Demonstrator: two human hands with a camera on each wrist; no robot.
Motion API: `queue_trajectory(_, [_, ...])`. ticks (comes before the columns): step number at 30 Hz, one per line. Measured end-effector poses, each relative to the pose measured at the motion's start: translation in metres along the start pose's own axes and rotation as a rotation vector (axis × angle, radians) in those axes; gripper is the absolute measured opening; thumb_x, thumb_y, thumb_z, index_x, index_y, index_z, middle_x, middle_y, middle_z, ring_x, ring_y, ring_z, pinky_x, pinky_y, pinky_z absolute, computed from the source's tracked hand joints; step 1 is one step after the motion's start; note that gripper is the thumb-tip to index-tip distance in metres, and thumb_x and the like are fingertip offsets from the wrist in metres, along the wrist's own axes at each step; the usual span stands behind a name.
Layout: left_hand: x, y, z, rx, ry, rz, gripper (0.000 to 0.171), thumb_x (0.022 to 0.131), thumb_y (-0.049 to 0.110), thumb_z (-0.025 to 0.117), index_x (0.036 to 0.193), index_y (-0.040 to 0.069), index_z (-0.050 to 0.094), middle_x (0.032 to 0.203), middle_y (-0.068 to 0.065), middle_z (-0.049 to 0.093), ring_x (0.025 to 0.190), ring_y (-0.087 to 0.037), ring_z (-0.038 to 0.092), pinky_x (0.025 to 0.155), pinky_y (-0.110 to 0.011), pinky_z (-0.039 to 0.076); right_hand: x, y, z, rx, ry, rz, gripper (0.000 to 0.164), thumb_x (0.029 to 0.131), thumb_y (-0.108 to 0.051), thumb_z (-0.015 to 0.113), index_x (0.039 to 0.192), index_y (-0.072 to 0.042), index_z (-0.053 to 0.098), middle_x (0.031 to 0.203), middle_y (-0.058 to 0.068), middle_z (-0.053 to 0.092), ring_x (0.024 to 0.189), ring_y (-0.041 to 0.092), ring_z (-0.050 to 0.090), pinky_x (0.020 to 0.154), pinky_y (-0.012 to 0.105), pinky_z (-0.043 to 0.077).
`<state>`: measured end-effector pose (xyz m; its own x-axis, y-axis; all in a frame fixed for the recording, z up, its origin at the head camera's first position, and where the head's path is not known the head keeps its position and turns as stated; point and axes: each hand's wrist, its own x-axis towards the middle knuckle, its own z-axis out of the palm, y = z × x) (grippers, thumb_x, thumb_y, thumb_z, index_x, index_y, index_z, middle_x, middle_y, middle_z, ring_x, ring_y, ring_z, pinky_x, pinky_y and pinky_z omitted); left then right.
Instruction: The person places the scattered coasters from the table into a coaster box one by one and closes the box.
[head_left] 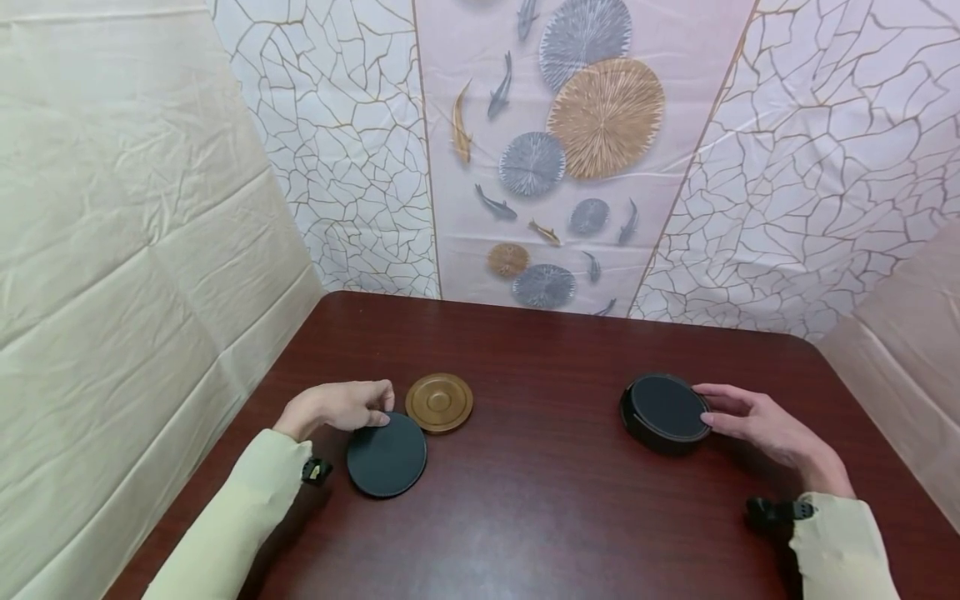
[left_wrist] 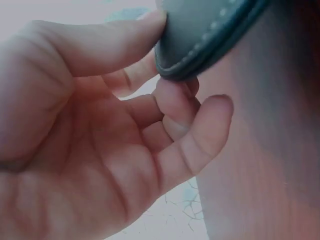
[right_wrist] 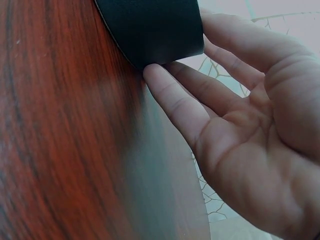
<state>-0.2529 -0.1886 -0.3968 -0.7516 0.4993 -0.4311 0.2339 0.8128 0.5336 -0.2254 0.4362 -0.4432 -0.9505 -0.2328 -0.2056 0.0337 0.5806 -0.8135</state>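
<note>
My left hand [head_left: 348, 406] pinches a round black leather-look coaster [head_left: 386, 457] by its far-left rim, thumb on top and fingers beneath. In the left wrist view, pale stitching runs along that coaster's edge [left_wrist: 220, 25]. Just beyond it on the table lies a round brown wooden coaster [head_left: 439, 402] with ringed grooves. At the right, a black round coaster holder [head_left: 651, 435] has a black disc [head_left: 670, 406] on top. My right hand [head_left: 757, 421] lightly grips the holder's right side, thumb near the top rim, fingers along the wall. The holder's inside is hidden.
The dark reddish-brown table [head_left: 525, 500] reaches back to a patterned cloth wall [head_left: 360, 150]. Cream cloth [head_left: 135, 250] hangs along its left side, with more cloth [head_left: 907, 350] at the right. Black wrist cameras [head_left: 317, 472] sit at both cuffs.
</note>
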Motion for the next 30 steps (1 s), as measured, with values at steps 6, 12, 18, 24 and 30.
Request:
queue_trajectory(6, [-0.002,0.010,-0.007,-0.014,-0.037,0.055,0.004,0.100,0.013,0.055,0.102,0.010,0.054,0.086,-0.003,0.049,0.068,-0.016,0.045,0.063,-0.029,0.039,-0.001,0.000,-0.001,-0.022,0.009,-0.010,0.068,0.092,-0.034,0.068,0.149,-0.009,0.039,0.141,0.026,0.051,0.100,0.002,0.065,0.081,0.023,0.056])
queue_trajectory(12, [-0.003,0.018,-0.015,-0.086,-0.048,0.138,0.003,0.099,0.014,0.057,0.101,0.012,0.057,0.087,-0.002,0.053,0.069,-0.018,0.052,0.063,-0.034,0.049,-0.002,0.001,-0.001,-0.017,0.013,-0.014,0.068,0.092,-0.033,0.068,0.148,-0.008,0.039,0.141,0.027,0.051,0.099,0.003,0.065,0.081,0.024,0.056])
queue_trajectory(18, [0.002,0.027,-0.022,-0.139,0.006,0.195,0.005,0.098,0.013,0.058,0.103,0.013,0.057,0.089,-0.005,0.057,0.071,-0.021,0.058,0.068,-0.042,0.055,-0.001,0.000,0.000,0.016,0.005,0.003,0.071,0.093,-0.033,0.068,0.150,-0.006,0.036,0.144,0.029,0.047,0.102,0.001,0.064,0.083,0.023,0.056])
queue_trajectory(24, [0.011,0.036,-0.029,-0.150,0.119,0.261,0.008,0.098,0.012,0.059,0.104,0.014,0.055,0.088,-0.006,0.056,0.070,-0.023,0.057,0.069,-0.045,0.056,0.000,0.001,0.000,0.005,0.004,-0.012,0.068,0.093,-0.032,0.068,0.148,-0.007,0.038,0.142,0.026,0.049,0.101,0.002,0.065,0.082,0.025,0.056])
queue_trajectory(30, [0.024,0.045,-0.031,-0.200,0.162,0.299,0.008,0.098,0.011,0.059,0.104,0.011,0.054,0.087,-0.008,0.058,0.072,-0.024,0.062,0.069,-0.044,0.058,0.000,0.002,0.000,0.007,0.005,-0.018,0.067,0.092,-0.031,0.069,0.147,-0.007,0.040,0.138,0.023,0.053,0.099,0.004,0.066,0.081,0.025,0.057])
